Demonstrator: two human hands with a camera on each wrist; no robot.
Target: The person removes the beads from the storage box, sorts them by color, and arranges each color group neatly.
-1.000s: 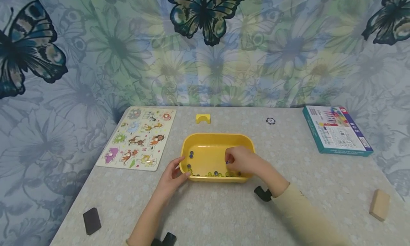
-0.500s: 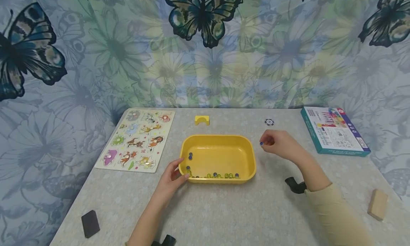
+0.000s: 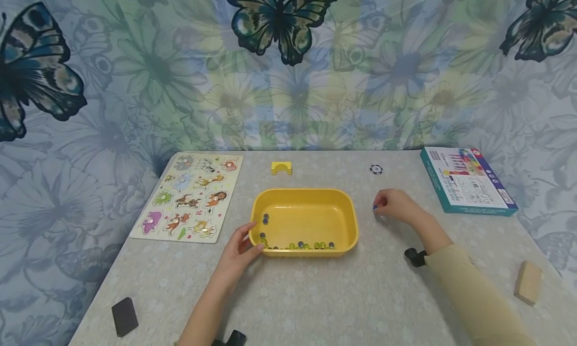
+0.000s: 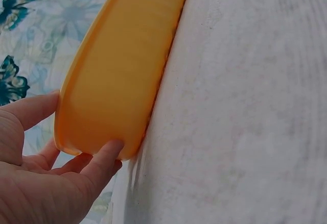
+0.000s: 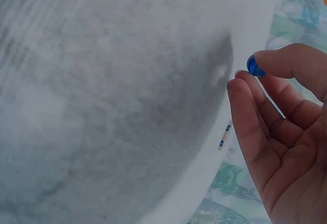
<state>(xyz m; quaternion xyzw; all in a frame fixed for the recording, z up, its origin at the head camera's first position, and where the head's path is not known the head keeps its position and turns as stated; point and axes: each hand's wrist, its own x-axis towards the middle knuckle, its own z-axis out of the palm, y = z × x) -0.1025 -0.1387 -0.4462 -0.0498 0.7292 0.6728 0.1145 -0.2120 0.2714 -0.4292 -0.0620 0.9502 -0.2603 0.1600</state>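
Observation:
A yellow plastic tray (image 3: 306, 218) stands in the middle of the table. Several blue and yellow-green glass marbles (image 3: 320, 246) lie inside it, mostly along its near side, with a few at the left. My left hand (image 3: 238, 251) grips the tray's left end; in the left wrist view the thumb and fingers are spread around that end. To the right of the tray, my right hand (image 3: 397, 206) pinches a blue marble (image 5: 254, 66) between thumb and fingertips, low over the table. The right wrist view shows the other fingers bent beneath the marble.
An animal puzzle board (image 3: 189, 198) lies to the left, a boxed game (image 3: 469, 181) at the back right. A yellow arch block (image 3: 281, 167) and a poker chip (image 3: 376, 169) sit behind the tray. A dark block (image 3: 124, 317) and a wooden block (image 3: 528, 282) lie near the sides.
My right hand has come out of the tray with the blue marble, moved right past the rim and lowered towards the table. The left hand keeps its place on the tray.

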